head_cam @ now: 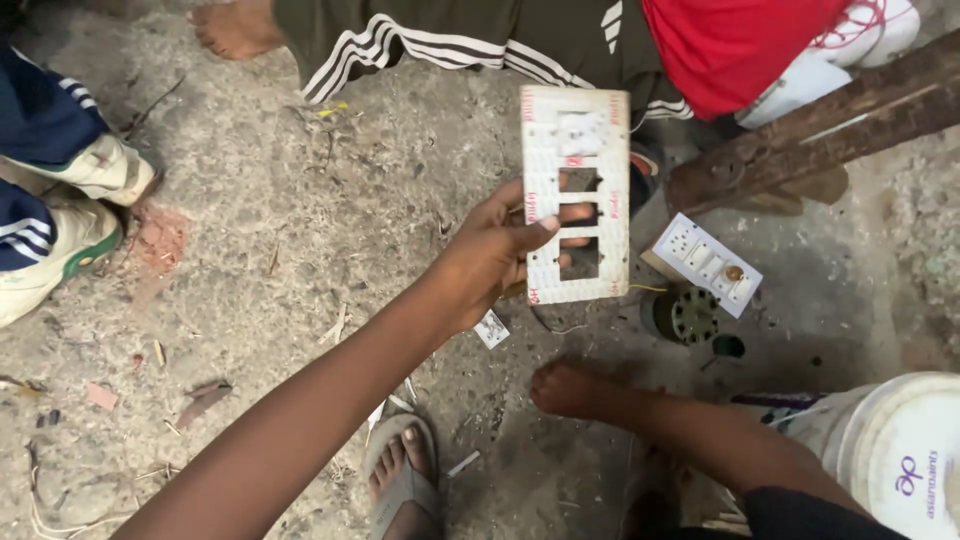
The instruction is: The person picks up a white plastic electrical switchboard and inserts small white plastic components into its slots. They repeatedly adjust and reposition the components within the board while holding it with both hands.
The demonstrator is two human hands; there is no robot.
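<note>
Now the left hand (490, 255) pinches the white switch plate (577, 195) upright above the ground, fingers through its cutouts. The right hand (570, 388) rests flat on the floor, empty. That loose edge-grip could let the plate slip.

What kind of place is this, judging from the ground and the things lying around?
Probably an outdoor or rough work spot, not a fitted workshop. The ground is bare, cracked concrete with scraps. A switch plate is held in the left hand, a switchboard lies on the ground, and people sit around in sandals or barefoot.
</note>
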